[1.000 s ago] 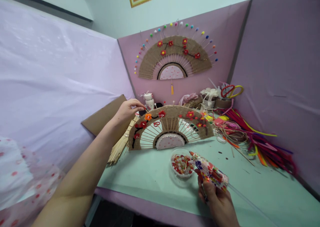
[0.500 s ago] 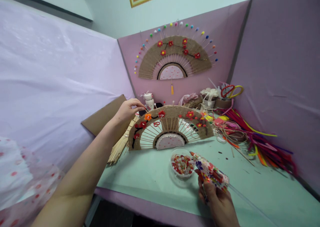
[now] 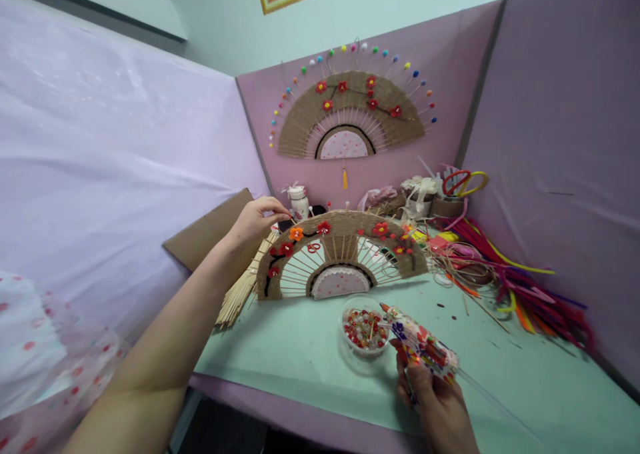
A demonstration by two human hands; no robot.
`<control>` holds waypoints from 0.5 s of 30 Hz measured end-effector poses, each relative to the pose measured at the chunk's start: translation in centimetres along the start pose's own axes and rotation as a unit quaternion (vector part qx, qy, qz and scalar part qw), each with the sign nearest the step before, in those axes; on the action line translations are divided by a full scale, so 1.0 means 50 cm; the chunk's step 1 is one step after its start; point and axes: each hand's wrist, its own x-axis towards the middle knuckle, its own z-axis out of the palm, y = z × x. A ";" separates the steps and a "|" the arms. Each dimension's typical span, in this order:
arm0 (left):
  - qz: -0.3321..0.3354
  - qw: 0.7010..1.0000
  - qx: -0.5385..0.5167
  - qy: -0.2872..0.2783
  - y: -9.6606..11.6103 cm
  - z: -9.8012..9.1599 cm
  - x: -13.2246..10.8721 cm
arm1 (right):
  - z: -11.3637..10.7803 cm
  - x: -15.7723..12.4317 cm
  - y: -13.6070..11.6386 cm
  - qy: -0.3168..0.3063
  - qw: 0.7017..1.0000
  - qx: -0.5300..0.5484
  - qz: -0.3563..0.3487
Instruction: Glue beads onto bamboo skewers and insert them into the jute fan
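Nearest to me, my right hand (image 3: 435, 407) is wrapped around the grip of a hot glue gun (image 3: 420, 349). The gun is covered in a flowery red, white and blue pattern. Its orange nozzle points up and left, toward the bowl just beside it. A clear glue stick (image 3: 493, 403) juts out of the gun's back end, slanting toward my right.

The small clear bowl (image 3: 364, 329) holds red and white beads and sits on the pale green table (image 3: 300, 354), near its front edge.

Behind the bowl lies the jute fan (image 3: 340, 253). It is half-round, with thin wooden ribs, a pink dotted centre and red and orange paper flowers along a dark branch. My left hand (image 3: 257, 219) reaches across to the fan's upper left rim, next to the orange flower. Its fingertips are pinched shut there (what sits between them is too small for me to make out).

Under that wrist a bundle of bamboo sticks (image 3: 244, 286) fans out toward the table's left edge. A brown cardboard sheet (image 3: 205, 234) leans behind the bundle, against the lilac partition.

Further back, a white bottle (image 3: 299, 202) stands just past the fan. To the right there is a tangle of pipe cleaners (image 3: 525, 287) in red, pink and yellow. Beyond them a cup holds red and yellow scissors (image 3: 463, 181).

On the back panel hangs a finished fan (image 3: 350, 114) ringed with coloured pompoms. A yellow tassel (image 3: 345, 177) dangles from it.
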 end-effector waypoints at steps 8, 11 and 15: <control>0.003 1.000 0.001 -0.003 0.000 -0.001 0.001 | -0.004 0.003 0.007 -0.001 1.000 -0.023 0.000; 0.001 1.000 0.004 -0.003 0.001 -0.002 0.001 | -0.005 0.003 0.006 -0.004 1.000 -0.031 -0.001; 0.000 1.000 0.002 -0.003 0.001 -0.002 0.001 | -0.004 0.003 0.004 -0.004 1.000 -0.028 -0.010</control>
